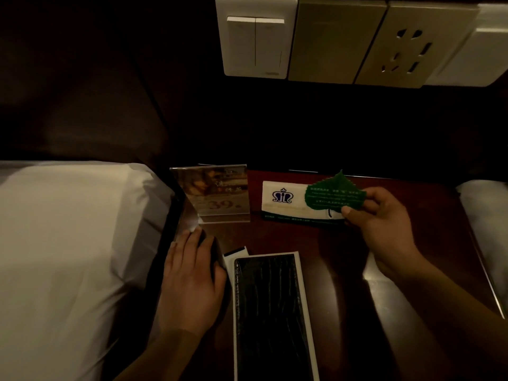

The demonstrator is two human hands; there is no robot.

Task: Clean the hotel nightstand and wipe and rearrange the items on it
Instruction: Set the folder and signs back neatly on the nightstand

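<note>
On the dark wooden nightstand [343,251] my right hand [384,224] pinches a green leaf-shaped card [334,195] just above a white folded card with a blue crest [283,200]. A clear acrylic sign holder showing "39" [213,193] stands at the back left. My left hand [192,273] lies flat on a dark object [213,251] at the nightstand's left edge; I cannot make out what that object is. A black leather-look folder on a white sheet [270,312] lies in the front middle. A small white slip with a black stripe [236,253] pokes out beside the folder.
A white pillow and bed [68,243] press against the nightstand's left side. Another white pillow [486,215] shows at the right. On the dark wall above are a light switch [255,37], a blank panel [335,39] and a power socket [406,48].
</note>
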